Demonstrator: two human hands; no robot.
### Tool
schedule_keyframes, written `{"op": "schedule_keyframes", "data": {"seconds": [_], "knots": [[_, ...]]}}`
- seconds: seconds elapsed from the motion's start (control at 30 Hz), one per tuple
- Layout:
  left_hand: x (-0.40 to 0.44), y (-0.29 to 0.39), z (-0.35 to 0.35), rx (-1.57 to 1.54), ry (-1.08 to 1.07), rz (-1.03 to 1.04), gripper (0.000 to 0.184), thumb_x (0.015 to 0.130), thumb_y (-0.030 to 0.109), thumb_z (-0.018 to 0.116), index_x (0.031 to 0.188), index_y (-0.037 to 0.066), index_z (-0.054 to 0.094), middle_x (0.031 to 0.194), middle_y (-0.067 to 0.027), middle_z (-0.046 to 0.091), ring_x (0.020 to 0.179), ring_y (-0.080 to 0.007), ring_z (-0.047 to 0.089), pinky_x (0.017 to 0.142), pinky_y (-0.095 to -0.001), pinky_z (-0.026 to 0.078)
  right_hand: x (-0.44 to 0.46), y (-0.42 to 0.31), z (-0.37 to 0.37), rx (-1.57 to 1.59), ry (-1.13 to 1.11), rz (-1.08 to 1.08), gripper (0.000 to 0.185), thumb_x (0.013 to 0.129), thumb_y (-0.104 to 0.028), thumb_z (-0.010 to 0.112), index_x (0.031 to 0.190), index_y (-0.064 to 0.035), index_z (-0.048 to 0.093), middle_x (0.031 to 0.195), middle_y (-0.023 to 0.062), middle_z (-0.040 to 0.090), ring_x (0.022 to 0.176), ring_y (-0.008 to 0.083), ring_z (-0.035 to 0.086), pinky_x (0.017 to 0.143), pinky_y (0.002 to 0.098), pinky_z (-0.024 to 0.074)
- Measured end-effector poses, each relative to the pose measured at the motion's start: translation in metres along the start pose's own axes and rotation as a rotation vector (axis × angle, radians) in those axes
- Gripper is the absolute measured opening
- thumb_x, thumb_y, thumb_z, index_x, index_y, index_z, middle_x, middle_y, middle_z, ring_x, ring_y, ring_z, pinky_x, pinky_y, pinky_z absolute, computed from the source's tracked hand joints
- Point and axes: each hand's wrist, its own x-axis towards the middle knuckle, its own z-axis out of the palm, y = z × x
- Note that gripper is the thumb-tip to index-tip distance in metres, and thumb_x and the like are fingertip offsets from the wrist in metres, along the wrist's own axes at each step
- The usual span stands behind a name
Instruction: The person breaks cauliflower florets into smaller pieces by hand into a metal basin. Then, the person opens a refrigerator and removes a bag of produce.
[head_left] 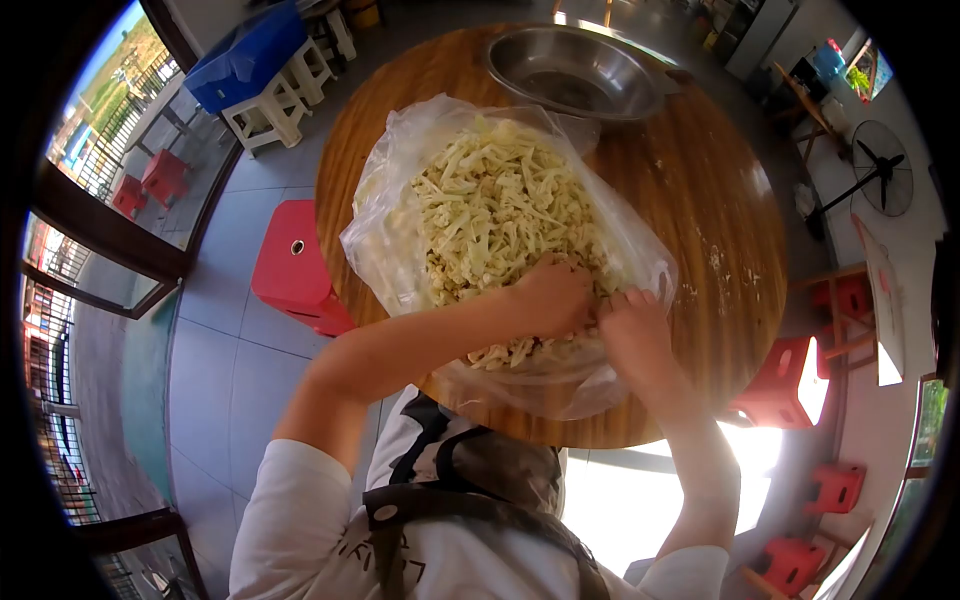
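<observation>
1. Room: tiled floor (205,400); red stool (295,265), 9 o'clock; fan (882,168), 2 o'clock.
2. Table (690,180): round, wooden, white-flecked towards 3 o'clock; steel basin (575,70), 12 o'clock.
3. Plastic bag (380,245): clear, mid-table; handle gently, lest it tear.
4. Chopped cauliflower (500,190): heaped on the plastic; keep your work above it, catching scraps.
5. Your left hand (556,297), right hand (634,335): heap's 5 o'clock, fingers curled narrow; what they pinch, you cannot tell.

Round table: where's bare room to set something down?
Widest: table right of the plastic sheet, nearer than the basin, though specked white. Smaller: patch left of the basin, beyond the sheet. Crowded: centre, under the chopped pile, left hand and right hand near-right.
</observation>
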Motion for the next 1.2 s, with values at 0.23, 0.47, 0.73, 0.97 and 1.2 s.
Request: {"op": "schedule_keyframes", "data": {"seconds": [0.23,0.47,0.73,0.97,1.2], "knots": [[-0.012,0.004,0.009,0.190,0.171,0.089,0.077,0.057,0.039,0.073,0.126,0.014,0.047,0.121,-0.0156,0.044,0.108,-0.0330,0.047,0.084,-0.0505,0.039,-0.004,-0.012,0.000,0.365,-0.228,-0.039,0.012,0.074,-0.008,0.056,0.083,-0.0032,0.062,0.086,0.0124,0.060,0.083,0.0296,0.058,0.069,0.0386,0.0481],[0.007,0.023,0.013,0.325,0.121,-0.055,0.061,0.066,0.033,0.066,0.120,0.011,0.049,0.113,-0.0165,0.047,0.101,-0.0329,0.052,0.082,-0.0503,0.039,-0.018,-0.017,-0.002,0.366,-0.287,-0.010,0.013,0.078,-0.010,0.055,0.088,-0.0035,0.061,0.091,0.0126,0.059,0.085,0.0307,0.058,0.069,0.0394,0.0485],[-0.010,0.023,0.010,0.205,0.057,0.000,0.046,0.069,0.026,0.064,0.112,0.013,0.054,0.105,-0.0096,0.052,0.098,-0.0261,0.054,0.080,-0.0481,0.038,-0.026,-0.003,-0.011,0.613,-0.121,0.026,0.012,0.082,-0.013,0.056,0.083,-0.0013,0.056,0.084,0.0136,0.057,0.081,0.0313,0.057,0.070,0.0398,0.0475],[-0.008,0.019,0.017,0.207,0.091,-0.016,0.044,0.069,0.022,0.066,0.111,0.016,0.055,0.104,-0.0096,0.052,0.091,-0.0269,0.058,0.078,-0.0430,0.042,-0.022,-0.001,-0.011,0.606,-0.051,0.060,0.014,0.083,-0.016,0.056,0.085,-0.0016,0.056,0.082,0.0139,0.056,0.079,0.0316,0.057,0.068,0.0401,0.0468],[0.001,-0.003,0.015,-0.228,0.387,-0.061,0.046,0.067,0.011,0.067,0.112,0.010,0.055,0.104,-0.0125,0.055,0.090,-0.0280,0.059,0.075,-0.0361,0.049,-0.019,0.000,-0.035,0.869,0.107,0.285,0.020,0.086,-0.018,0.056,0.098,-0.0016,0.058,0.086,0.0138,0.060,0.077,0.0289,0.059,0.066,0.0352,0.0473]]}}
